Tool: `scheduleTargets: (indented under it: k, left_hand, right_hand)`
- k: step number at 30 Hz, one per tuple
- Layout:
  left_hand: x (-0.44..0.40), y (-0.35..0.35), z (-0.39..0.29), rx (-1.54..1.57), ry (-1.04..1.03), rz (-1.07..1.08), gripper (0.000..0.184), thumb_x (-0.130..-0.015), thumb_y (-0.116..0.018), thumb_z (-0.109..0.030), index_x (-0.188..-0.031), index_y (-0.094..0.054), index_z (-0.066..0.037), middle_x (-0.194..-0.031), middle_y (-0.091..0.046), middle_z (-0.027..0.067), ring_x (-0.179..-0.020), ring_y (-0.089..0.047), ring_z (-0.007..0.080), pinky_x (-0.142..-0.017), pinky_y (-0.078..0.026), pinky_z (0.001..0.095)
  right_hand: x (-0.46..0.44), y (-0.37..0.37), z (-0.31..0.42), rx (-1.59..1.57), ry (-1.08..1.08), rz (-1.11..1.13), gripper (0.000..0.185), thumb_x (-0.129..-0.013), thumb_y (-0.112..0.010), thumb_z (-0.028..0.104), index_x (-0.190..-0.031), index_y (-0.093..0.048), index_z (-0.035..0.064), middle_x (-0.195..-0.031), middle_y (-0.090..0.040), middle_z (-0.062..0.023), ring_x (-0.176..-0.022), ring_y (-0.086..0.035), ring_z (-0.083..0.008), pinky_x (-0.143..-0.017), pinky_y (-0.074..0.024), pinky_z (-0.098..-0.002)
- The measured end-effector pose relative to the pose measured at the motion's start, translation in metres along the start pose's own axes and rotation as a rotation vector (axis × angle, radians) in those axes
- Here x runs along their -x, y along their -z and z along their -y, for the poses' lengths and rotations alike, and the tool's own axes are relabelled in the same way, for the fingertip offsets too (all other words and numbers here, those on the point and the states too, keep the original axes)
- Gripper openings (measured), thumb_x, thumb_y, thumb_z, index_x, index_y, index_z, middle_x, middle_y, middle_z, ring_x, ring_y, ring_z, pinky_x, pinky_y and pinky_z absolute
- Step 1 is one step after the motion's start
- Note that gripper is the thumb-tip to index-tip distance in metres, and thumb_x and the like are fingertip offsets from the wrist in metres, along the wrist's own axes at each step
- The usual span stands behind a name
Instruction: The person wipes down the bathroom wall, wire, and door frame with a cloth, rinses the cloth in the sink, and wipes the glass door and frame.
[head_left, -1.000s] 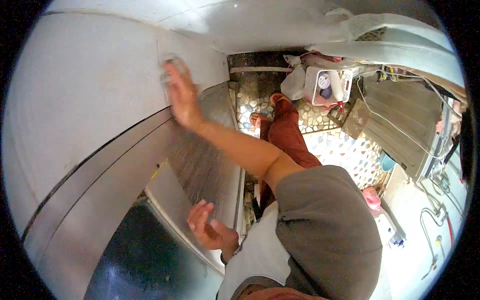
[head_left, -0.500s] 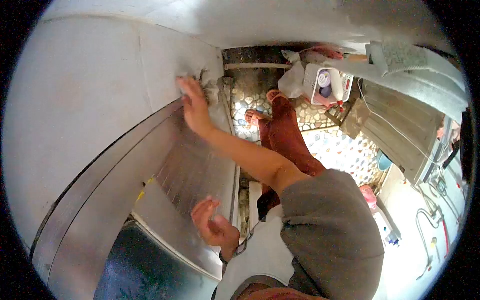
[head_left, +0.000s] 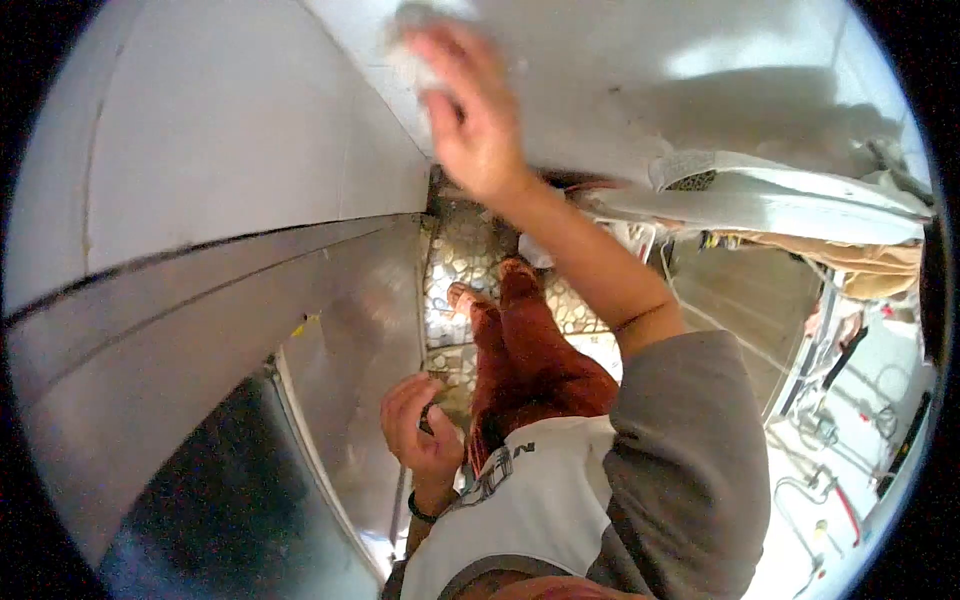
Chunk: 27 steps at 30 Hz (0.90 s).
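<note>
Wad (head_left: pixel 408 62) in the right hand (head_left: pixel 480 125) has moved to the adjoining wall (head_left: pixel 600 60).

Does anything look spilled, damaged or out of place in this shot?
Nothing looks plainly spilled or broken. One small oddity: a ragged yellow mark stands out on the otherwise dull metal surface, near its dark glossy section.

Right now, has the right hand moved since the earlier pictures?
Yes: the right hand has crossed the wall corner, from the picture's left wall to the adjoining wall.
</note>
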<state>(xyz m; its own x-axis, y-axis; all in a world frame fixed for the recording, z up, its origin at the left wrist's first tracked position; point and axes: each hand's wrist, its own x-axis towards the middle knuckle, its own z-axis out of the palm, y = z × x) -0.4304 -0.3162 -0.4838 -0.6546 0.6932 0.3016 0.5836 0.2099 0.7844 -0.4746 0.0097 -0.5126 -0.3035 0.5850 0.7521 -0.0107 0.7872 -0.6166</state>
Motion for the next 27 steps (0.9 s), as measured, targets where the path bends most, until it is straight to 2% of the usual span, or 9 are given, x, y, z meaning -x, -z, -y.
scheduleTargets:
  k: [5, 7, 9, 10, 11, 13, 16, 24, 27]
  left_hand:
    - [0.008, -0.039, -0.027, 0.009, 0.018, -0.079, 0.014, -0.093, -0.056, -0.006, -0.1, -0.066, 0.001, -0.096, -0.068, 0.0165, -0.089, -0.066, 0.0348, -0.079, -0.053, 0.0455]
    - [0.01, -0.06, -0.029, 0.037, 0.095, -0.14, 0.016, -0.094, -0.052, -0.005, -0.098, -0.067, -0.001, -0.096, -0.069, 0.0175, -0.09, -0.066, 0.0349, -0.083, -0.053, 0.0448]
    - [0.014, -0.051, -0.013, 0.034, 0.087, -0.193, 0.015, -0.095, -0.053, -0.006, -0.097, -0.067, 0.0, -0.096, -0.069, 0.0173, -0.09, -0.066, 0.0347, -0.082, -0.053, 0.0444]
    - [0.026, -0.075, -0.014, 0.016, 0.072, -0.217, 0.014, -0.095, -0.054, -0.006, -0.097, -0.066, 0.0, -0.096, -0.069, 0.0172, -0.09, -0.066, 0.0346, -0.082, -0.053, 0.0442]
    - [0.033, -0.082, -0.018, -0.035, 0.101, -0.242, 0.015, -0.096, -0.054, -0.009, -0.097, -0.066, 0.0, -0.095, -0.068, 0.0167, -0.091, -0.065, 0.034, -0.082, -0.053, 0.0446]
    - [0.046, -0.083, -0.016, 0.007, 0.139, -0.227, 0.015, -0.097, -0.054, -0.009, -0.096, -0.066, 0.0, -0.095, -0.068, 0.0164, -0.09, -0.065, 0.0337, -0.082, -0.052, 0.0443]
    - [0.069, -0.086, -0.007, -0.034, 0.207, -0.214, 0.016, -0.097, -0.053, -0.009, -0.095, -0.066, 0.001, -0.094, -0.068, 0.0159, -0.088, -0.065, 0.0336, -0.081, -0.051, 0.043]
    - [0.081, -0.089, -0.012, 0.133, 0.11, -0.21, 0.012, -0.088, -0.059, 0.0, -0.098, -0.065, 0.001, -0.094, -0.067, 0.0158, -0.088, -0.066, 0.0339, -0.078, -0.053, 0.0419]
    - [0.071, -0.09, -0.024, 0.195, 0.037, -0.19, 0.011, -0.088, -0.059, 0.002, -0.097, -0.064, 0.002, -0.092, -0.067, 0.016, -0.086, -0.067, 0.0334, -0.076, -0.055, 0.0414]
  right_hand:
    - [-0.199, 0.062, -0.015, 0.458, 1.107, -0.284, 0.042, -0.096, -0.059, 0.011, -0.137, -0.055, 0.0061, -0.142, -0.052, -0.0191, -0.132, -0.048, -0.0381, -0.106, -0.0398, -0.0453]
    - [-0.181, 0.04, 0.001, 0.682, 0.921, -0.159, 0.048, -0.091, -0.064, 0.012, -0.138, -0.054, 0.0067, -0.145, -0.05, -0.0182, -0.137, -0.044, -0.0364, -0.109, -0.0354, -0.046]
    - [-0.106, 0.006, 0.0, 0.853, 0.289, 0.48, 0.019, -0.082, -0.068, 0.017, -0.101, -0.067, 0.0135, -0.097, -0.067, -0.0107, -0.091, -0.063, -0.0325, -0.068, -0.0498, -0.0457]
    - [-0.068, 0.022, -0.024, 0.744, 0.207, 0.751, 0.036, -0.093, -0.053, 0.016, -0.129, -0.059, 0.0141, -0.119, -0.066, -0.0146, -0.11, -0.063, -0.0328, -0.089, -0.052, -0.0471]
    - [-0.005, 0.018, -0.108, 1.089, 0.874, 0.607, 0.053, -0.089, -0.059, 0.021, -0.14, -0.051, 0.0092, -0.136, -0.058, -0.0091, -0.12, -0.059, -0.0251, -0.092, -0.0517, -0.0396]
    - [0.083, 0.032, -0.198, 0.329, 0.368, 1.083, 0.055, -0.097, -0.042, 0.007, -0.152, -0.037, 0.0142, -0.154, -0.042, -0.0097, -0.137, -0.045, -0.0266, -0.116, -0.035, -0.0408]
    - [0.176, 0.079, -0.314, 0.302, 0.151, 1.409, 0.06, -0.093, -0.049, 0.007, -0.152, -0.036, 0.007, -0.161, -0.03, -0.0058, -0.142, -0.037, -0.017, -0.119, -0.031, -0.0331]
    - [-0.038, 0.104, -0.108, 0.666, 0.771, 0.844, 0.052, -0.087, -0.055, 0.005, -0.139, -0.053, 0.0111, -0.143, -0.055, -0.0048, -0.116, -0.059, -0.0266, -0.097, -0.047, -0.0414]
    - [-0.11, 0.112, -0.033, 1.088, 0.842, 0.751, 0.046, -0.096, -0.055, 0.021, -0.141, -0.051, 0.01, -0.151, -0.045, -0.0149, -0.14, -0.039, -0.0322, -0.115, -0.0292, -0.048]
